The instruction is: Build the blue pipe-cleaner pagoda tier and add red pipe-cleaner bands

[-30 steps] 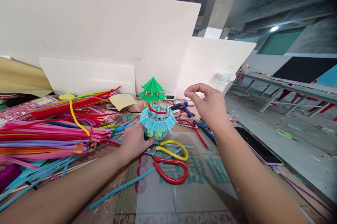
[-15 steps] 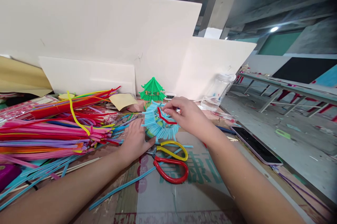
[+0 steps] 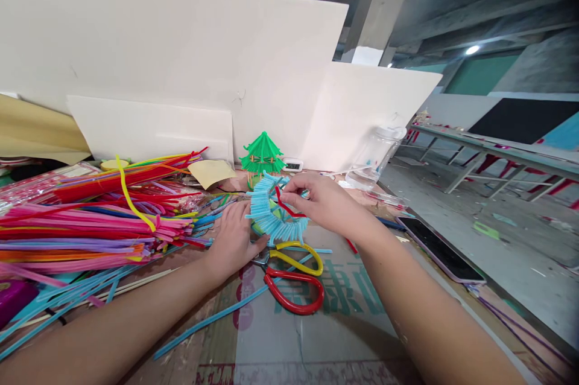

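Observation:
A light blue fringed ring of short pipe cleaners (image 3: 266, 216) stands tilted between my hands, with green parts partly hidden under it. My left hand (image 3: 234, 239) is at its left side, thumb along the lower edge and fingers by the upper left, closed on that edge; the fingertips are partly hidden. My right hand (image 3: 319, 201) pinches a bent red pipe cleaner (image 3: 286, 209) between thumb and forefinger, over the ring's middle. Just below the ring lie scissors with one yellow and one red handle (image 3: 296, 297), their blades partly hidden by my left hand.
Bundles of coloured pipe cleaners (image 3: 90, 222) cover the left side. Behind the ring stands a green pagoda-like roof (image 3: 263, 152) by a small digital display (image 3: 294, 165). A clear jar (image 3: 377, 152) and a phone (image 3: 441, 249) are at right. White boards (image 3: 172, 47) close off the back.
The blue ring has shifted slightly right and tilted a little. My right hand has moved slightly right with the red pipe cleaner. My left hand stays almost in place.

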The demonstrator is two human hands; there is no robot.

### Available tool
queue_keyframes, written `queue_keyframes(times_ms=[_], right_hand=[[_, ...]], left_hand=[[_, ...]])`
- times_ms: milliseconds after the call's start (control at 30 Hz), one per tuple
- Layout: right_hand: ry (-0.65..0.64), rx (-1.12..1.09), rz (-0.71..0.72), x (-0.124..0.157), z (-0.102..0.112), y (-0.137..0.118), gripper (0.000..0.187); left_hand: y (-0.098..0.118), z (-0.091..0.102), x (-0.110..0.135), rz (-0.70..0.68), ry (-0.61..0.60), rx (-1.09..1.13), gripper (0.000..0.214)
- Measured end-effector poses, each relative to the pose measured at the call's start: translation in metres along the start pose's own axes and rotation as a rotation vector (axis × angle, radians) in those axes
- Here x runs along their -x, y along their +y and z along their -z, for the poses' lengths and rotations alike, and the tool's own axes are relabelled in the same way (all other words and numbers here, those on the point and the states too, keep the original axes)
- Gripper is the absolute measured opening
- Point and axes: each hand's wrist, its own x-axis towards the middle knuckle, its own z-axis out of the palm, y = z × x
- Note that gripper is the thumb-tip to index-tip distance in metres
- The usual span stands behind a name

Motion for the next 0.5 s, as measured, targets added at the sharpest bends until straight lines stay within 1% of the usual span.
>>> queue_keyframes(times_ms=[67,200,300,367,500], right_hand=[[0.016,-0.071,-0.018,0.001,0.004,-0.003,0.019],[0.072,-0.337,0.001,0.003,0.01,-0.008,0.025],[0.049,-0.449,-0.013,0.004,0.013,-0.008,0.028],[0.049,-0.466,-0.056,0.004,0.015,-0.006,0.024],[0.085,-0.478,-0.098,0.002,0.02,0.002,0.008]], left_hand=[[0.0,0.0,0.0,0.024,-0.011,0.002,0.053],[0.0,-0.001,-0.001,0.092,-0.036,0.015,0.048],[0.0,-0.001,-0.002,0.122,-0.045,0.023,0.046],[0.0,-0.001,-0.002,0.124,-0.046,0.029,0.045],[-0.001,-0.002,-0.004,0.126,-0.043,0.044,0.044]])
